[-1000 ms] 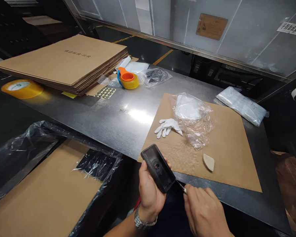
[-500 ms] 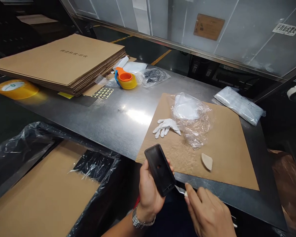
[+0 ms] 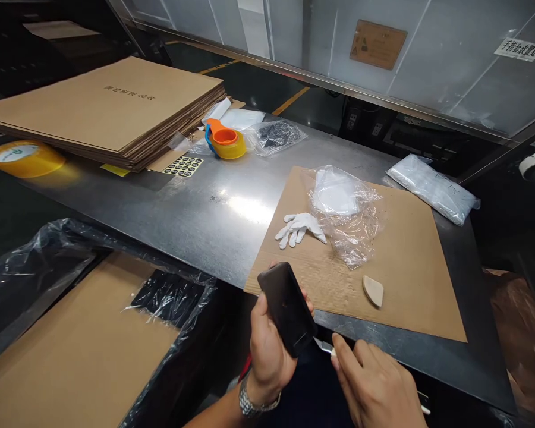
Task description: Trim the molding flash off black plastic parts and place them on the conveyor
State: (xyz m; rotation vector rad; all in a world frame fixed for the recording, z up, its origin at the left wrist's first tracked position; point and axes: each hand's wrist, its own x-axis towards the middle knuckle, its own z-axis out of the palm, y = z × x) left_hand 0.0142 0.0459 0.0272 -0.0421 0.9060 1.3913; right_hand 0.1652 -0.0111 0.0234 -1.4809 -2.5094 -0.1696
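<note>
My left hand [image 3: 268, 351] is wrapped round a black oblong plastic part [image 3: 287, 309], thumb along its left edge and fingertips showing at its right. A small mark sits near the middle of its dark face. My right hand [image 3: 374, 377] grips a small knife [image 3: 324, 346] with a pale handle, mostly hidden by the fingers. The blade's tip meets the lower right corner of the part, or lies very close to it. Beyond the hands, a beige wedge-shaped block [image 3: 373, 291] and a white glove [image 3: 299, 229] lie on a cardboard sheet [image 3: 410, 255].
Clear plastic bags [image 3: 354, 238] lie on the cardboard. A tape dispenser [image 3: 226, 142], a sticker sheet [image 3: 182, 166], a tape roll [image 3: 24, 159] and a cardboard stack [image 3: 116, 107] stand farther left on the metal table [image 3: 205, 220]. A plastic-lined box [image 3: 71, 333] is at lower left.
The black part has tilted slightly, so its hollow and rim show less clearly. Both hands and the knife have shifted a little left in view, with the blade still at the same corner.
</note>
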